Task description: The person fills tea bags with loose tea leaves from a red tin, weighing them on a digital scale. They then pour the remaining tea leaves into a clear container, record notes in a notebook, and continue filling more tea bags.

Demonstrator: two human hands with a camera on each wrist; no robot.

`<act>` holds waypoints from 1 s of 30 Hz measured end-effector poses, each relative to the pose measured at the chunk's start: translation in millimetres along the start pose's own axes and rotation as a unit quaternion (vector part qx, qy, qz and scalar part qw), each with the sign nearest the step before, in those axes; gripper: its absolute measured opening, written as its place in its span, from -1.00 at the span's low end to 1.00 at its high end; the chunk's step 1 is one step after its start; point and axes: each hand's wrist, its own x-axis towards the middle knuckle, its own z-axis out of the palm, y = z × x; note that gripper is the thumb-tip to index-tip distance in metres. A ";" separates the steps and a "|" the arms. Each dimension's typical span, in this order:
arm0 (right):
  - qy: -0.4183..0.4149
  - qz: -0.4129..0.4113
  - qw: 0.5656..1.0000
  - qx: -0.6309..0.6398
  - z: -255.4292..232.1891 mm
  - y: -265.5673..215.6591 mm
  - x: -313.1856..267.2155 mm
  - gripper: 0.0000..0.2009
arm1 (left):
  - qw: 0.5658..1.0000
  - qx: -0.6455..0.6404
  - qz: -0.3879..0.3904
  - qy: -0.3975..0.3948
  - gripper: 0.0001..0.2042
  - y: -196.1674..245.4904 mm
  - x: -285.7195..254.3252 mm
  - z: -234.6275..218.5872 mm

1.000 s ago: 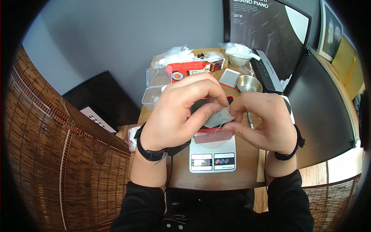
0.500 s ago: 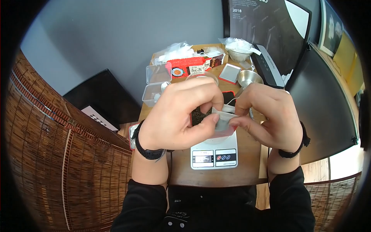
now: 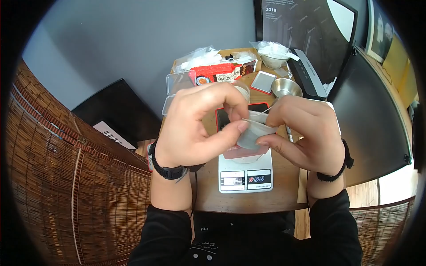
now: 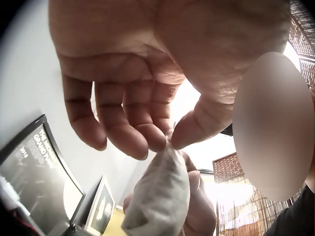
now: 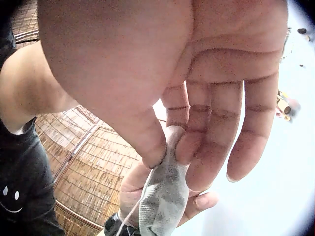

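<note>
Thumbs and fingers bent, you pinch a pale, thin pouch (image 3: 252, 138) by its upper edge between your left hand (image 3: 193, 122) and your right hand (image 3: 309, 133). The head view places the pouch in the air above a red-rimmed container (image 3: 239, 154) and a white kitchen scale (image 3: 227, 164), whose digits are too blurred to read. It also shows your tabletop (image 3: 208, 200), where a metal bowl (image 3: 287, 88) sits near a small red-edged device (image 3: 263, 82), and a red packet (image 3: 215, 71) lies farther back.

Your left wrist camera catches what the head view hides: the tips of your thumb and forefinger meeting on one corner of the pouch, its side creased below them, the other fingers loosely bent. Your right wrist camera shows the matching pinch at the opposite corner, the cloth's fine texture, and a thin string (image 5: 129, 216) trailing beside it. That view alone brings in the smiling face printed on your black shirt (image 5: 27, 182); behind your hands there is a woven blind (image 5: 83, 169). How full the pouch is, you cannot tell from these angles.
</note>
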 end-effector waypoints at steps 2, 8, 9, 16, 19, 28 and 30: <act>0.007 -0.005 1.000 -0.001 -0.4 0.3 0.6 -0.68 | 0.999 0.008 -0.041 0.012 -0.91 2.0 -3.0 -5.6; -0.003 -0.039 0.999 0.011 1.6 1.1 0.6 -0.79 | 0.997 0.000 -0.052 0.058 -0.81 -0.2 -0.3 2.2; -0.002 -0.042 0.999 0.000 1.7 0.3 0.9 -0.81 | 0.998 -0.012 -0.059 0.020 -0.81 4.9 0.2 2.6; 0.036 -0.077 0.995 -0.055 4.5 3.2 0.5 -0.85 | 0.995 -0.001 -0.084 -0.044 -0.79 10.5 3.4 3.8; 0.041 -0.081 0.994 -0.063 4.4 3.7 0.5 -0.84 | 0.994 -0.019 -0.099 -0.043 -0.80 7.7 3.1 3.1; 0.039 -0.090 0.994 -0.056 5.9 4.3 1.3 -0.83 | 0.990 -0.081 -0.107 -0.045 -0.88 -0.3 1.7 2.6; 0.043 -0.080 0.994 -0.059 7.9 2.5 1.3 -0.83 | 0.987 -0.101 -0.116 -0.032 -0.89 1.7 1.0 5.6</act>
